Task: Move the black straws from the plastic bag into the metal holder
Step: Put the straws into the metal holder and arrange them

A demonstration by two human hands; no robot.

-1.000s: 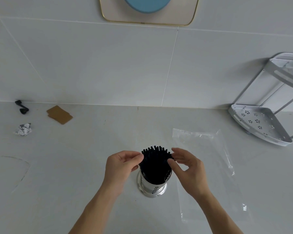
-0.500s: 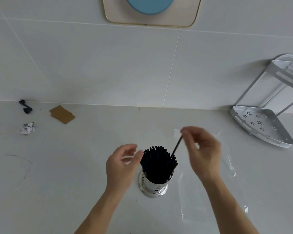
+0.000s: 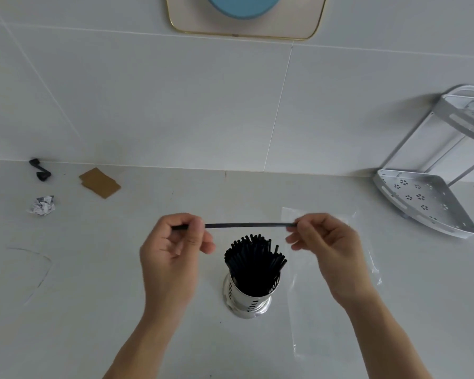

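A perforated metal holder (image 3: 249,302) stands on the counter, packed with a bundle of black straws (image 3: 253,262) standing upright. Above and behind it, one single black straw (image 3: 246,225) lies level in the air. My left hand (image 3: 175,250) pinches its left end and my right hand (image 3: 326,242) pinches its right end. The clear plastic bag (image 3: 337,310) lies flat on the counter to the right of the holder, under my right forearm, and looks empty.
A white perforated corner shelf (image 3: 422,203) stands at the right against the wall. At the far left lie a brown card (image 3: 100,183), a crumpled paper ball (image 3: 43,205) and a small black part (image 3: 40,170).
My right hand pulled one straw up out of the holder's bundle and turned it level. My left hand left the holder's side and took the straw's other end.
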